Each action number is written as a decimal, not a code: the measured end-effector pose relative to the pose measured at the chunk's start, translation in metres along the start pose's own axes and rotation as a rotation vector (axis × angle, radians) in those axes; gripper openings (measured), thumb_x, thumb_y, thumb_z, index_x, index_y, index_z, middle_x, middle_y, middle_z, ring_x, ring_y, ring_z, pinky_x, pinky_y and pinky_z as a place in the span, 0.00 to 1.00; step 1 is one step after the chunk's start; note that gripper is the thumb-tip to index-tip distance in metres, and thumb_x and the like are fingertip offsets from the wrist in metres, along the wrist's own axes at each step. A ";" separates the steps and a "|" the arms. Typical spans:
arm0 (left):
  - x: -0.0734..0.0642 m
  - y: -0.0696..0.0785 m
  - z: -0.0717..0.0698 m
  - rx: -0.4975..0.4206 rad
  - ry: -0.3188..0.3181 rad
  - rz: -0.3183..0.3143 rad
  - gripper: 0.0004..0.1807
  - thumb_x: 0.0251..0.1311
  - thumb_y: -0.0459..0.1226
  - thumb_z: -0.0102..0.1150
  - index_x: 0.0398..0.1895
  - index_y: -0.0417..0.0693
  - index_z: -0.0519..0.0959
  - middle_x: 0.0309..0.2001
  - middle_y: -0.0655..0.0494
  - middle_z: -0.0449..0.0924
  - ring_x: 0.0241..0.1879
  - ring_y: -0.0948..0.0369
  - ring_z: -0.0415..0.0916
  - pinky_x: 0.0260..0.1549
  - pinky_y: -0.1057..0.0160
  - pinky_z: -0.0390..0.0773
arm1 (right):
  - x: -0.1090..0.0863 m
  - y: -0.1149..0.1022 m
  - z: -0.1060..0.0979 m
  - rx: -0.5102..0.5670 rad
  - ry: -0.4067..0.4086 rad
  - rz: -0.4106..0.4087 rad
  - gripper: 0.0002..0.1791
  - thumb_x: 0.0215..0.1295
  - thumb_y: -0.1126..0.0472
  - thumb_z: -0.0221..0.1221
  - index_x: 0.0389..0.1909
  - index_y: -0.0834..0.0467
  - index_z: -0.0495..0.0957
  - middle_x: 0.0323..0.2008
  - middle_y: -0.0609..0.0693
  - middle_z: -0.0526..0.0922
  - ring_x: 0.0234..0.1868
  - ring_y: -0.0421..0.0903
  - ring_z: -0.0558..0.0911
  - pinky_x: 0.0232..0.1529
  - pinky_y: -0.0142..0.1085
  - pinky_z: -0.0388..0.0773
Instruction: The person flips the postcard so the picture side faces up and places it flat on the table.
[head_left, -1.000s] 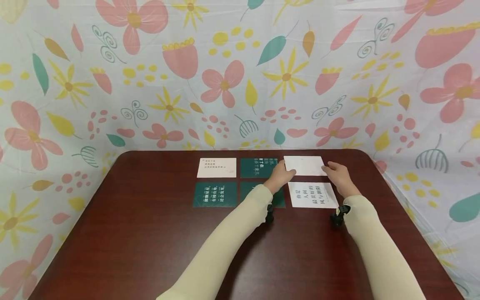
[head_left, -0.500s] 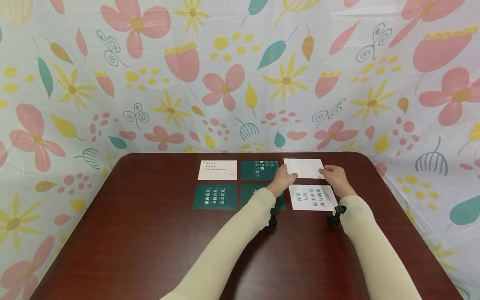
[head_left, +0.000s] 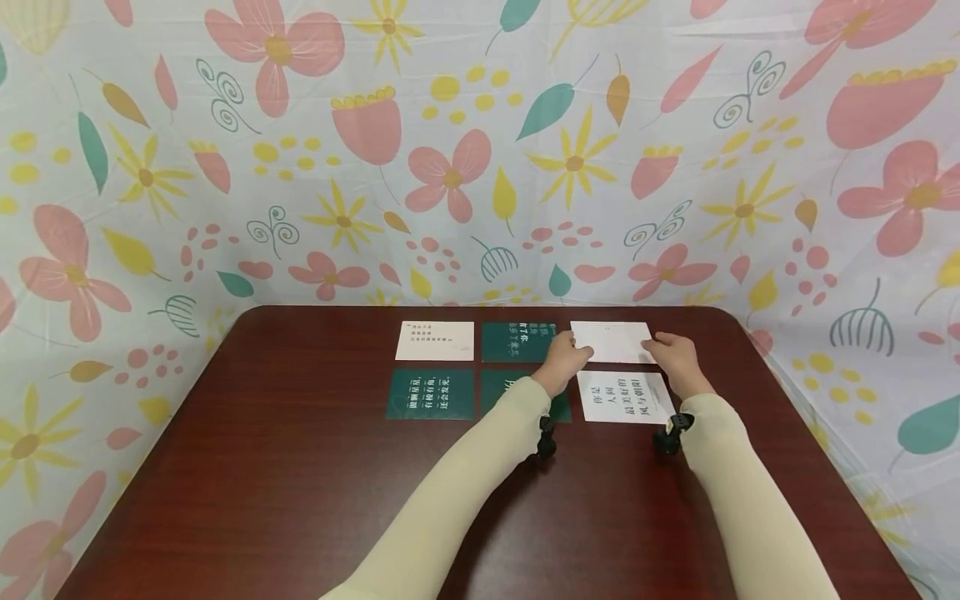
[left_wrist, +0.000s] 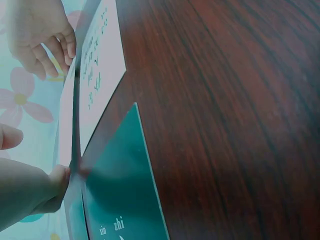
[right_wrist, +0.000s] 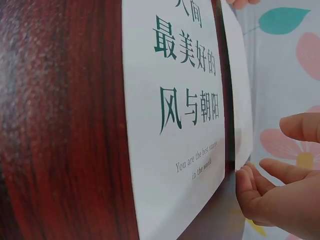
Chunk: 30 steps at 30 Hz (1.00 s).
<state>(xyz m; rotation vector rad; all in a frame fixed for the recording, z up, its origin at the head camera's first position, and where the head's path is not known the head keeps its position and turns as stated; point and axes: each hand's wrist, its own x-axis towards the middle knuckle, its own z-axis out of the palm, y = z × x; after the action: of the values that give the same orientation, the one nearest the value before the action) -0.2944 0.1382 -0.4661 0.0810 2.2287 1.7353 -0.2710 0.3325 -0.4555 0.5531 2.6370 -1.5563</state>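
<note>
A blank-looking white card (head_left: 613, 342) lies in the back row at the right, between the two hands. At its left edge, the left hand (head_left: 561, 363) touches it with the fingers, the thumb held apart. The fingers of the right hand (head_left: 678, 363) meet its right edge; in the right wrist view the thumb stands away from them. Directly in front lies a white card with dark lettering (head_left: 626, 396). A green card (head_left: 510, 340) sits left of the blank one, and another green card (head_left: 497, 387) is partly covered by the left arm.
Further left lie a cream card (head_left: 434, 341) and a green card with white characters (head_left: 431, 394), completing two rows. They rest on a dark red wooden table (head_left: 300, 483). A flower-patterned cloth (head_left: 465, 242) hangs behind its back edge.
The blank white card has shifted slightly to the right and nearer over the last half second, with both hands at its edges. The other cards stay in their places.
</note>
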 end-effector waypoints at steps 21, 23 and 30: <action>-0.011 0.007 -0.012 -0.209 0.238 -0.018 0.05 0.64 0.32 0.58 0.39 0.41 0.83 0.35 0.52 0.79 0.37 0.55 0.79 0.37 0.59 0.79 | -0.004 -0.005 0.000 0.088 0.226 0.073 0.23 0.68 0.58 0.55 0.61 0.64 0.74 0.60 0.63 0.73 0.40 0.45 0.77 0.35 0.31 0.74; -0.010 0.007 -0.014 -0.232 0.229 -0.009 0.05 0.64 0.32 0.58 0.38 0.41 0.83 0.34 0.52 0.78 0.36 0.55 0.80 0.38 0.60 0.80 | -0.002 -0.004 -0.001 0.126 0.251 0.093 0.22 0.67 0.58 0.58 0.59 0.62 0.76 0.59 0.61 0.74 0.36 0.41 0.77 0.33 0.31 0.75; -0.006 0.006 -0.018 -0.246 0.220 0.005 0.05 0.64 0.33 0.59 0.37 0.41 0.83 0.41 0.51 0.78 0.35 0.58 0.77 0.38 0.59 0.79 | 0.000 -0.003 -0.004 0.281 0.280 0.105 0.15 0.61 0.62 0.64 0.48 0.60 0.82 0.42 0.48 0.80 0.30 0.37 0.79 0.37 0.31 0.78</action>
<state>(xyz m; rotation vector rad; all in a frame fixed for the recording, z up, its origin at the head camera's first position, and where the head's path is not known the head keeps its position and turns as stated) -0.2941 0.1215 -0.4554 -0.1680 2.1377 2.0956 -0.2717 0.3350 -0.4507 0.9749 2.5318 -1.9584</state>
